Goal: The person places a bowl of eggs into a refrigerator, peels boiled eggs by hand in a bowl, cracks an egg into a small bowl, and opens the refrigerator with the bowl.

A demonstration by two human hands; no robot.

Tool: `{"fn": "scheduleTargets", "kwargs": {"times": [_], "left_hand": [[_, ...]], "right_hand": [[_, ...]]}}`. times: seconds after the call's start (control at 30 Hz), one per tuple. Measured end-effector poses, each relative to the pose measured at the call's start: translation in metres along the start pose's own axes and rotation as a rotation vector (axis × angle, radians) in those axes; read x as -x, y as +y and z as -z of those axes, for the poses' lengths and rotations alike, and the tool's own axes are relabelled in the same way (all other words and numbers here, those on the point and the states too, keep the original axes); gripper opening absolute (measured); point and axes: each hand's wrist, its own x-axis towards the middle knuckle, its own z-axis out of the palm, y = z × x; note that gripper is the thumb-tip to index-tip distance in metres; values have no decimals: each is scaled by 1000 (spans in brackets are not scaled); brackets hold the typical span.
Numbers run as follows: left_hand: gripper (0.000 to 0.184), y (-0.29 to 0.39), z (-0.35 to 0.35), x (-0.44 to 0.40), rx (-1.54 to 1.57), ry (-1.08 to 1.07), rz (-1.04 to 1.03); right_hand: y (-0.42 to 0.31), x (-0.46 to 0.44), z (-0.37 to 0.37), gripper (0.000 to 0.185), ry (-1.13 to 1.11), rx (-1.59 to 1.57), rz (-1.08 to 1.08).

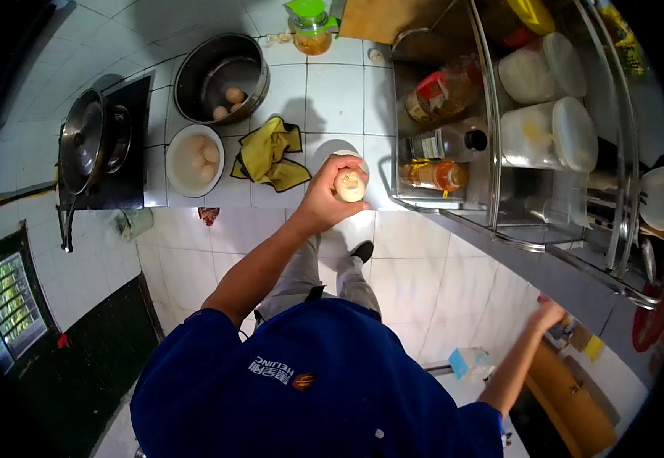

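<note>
My left hand (330, 200) is closed around a pale egg (349, 185) with a cracked, patchy top, held over the counter's front edge. Behind it, a round white dish (337, 146) is partly hidden by the hand. My right hand (549, 311) is low at the far right, beside the cabinet side; its fingers are small and blurred, so what they hold, if anything, is unclear. A yellow-green cloth (271, 153) lies crumpled left of the egg. Several eggs rest in a white bowl (173, 172), and more brown eggs sit in a deep metal pot (187, 85).
At left, a pan (82, 145) stands on the black stove (135, 183), its handle past the edge. A green-lidded jar (313, 38) is at the back. The metal rack (492, 191) at right holds bottles (435, 175) and tubs (549, 136).
</note>
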Motion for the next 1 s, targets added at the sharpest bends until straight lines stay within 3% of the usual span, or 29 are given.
{"fn": "scheduleTargets", "kwargs": {"times": [0.03,0.1,0.13,0.27,0.33,0.47,0.67,1.0], "left_hand": [[69,0,-1,0,54,24,-10],[70,2,-1,-1,37,13,-12],[71,0,-1,-2,12,4,-25],[72,-24,-1,-2,43,-7,-22],[71,-34,-1,-2,4,-4,-3],[63,-54,0,1,-8,48,66],[72,-68,14,-2,-424,-35,-109],[62,-70,40,2,-56,-160,201]], "right_hand": [[0,56,-37,25,-84,-93,35],[20,142,-84,26,-458,-187,-250],[23,178,-116,28,-609,-91,-405],[-71,293,-255,31,-939,-379,-571],[-99,312,-300,38,-990,-597,-629],[-113,324,-355,43,-1001,-744,-639],[-96,336,-391,34,-965,-687,-622],[-84,338,-409,30,-888,-605,-822]]}}
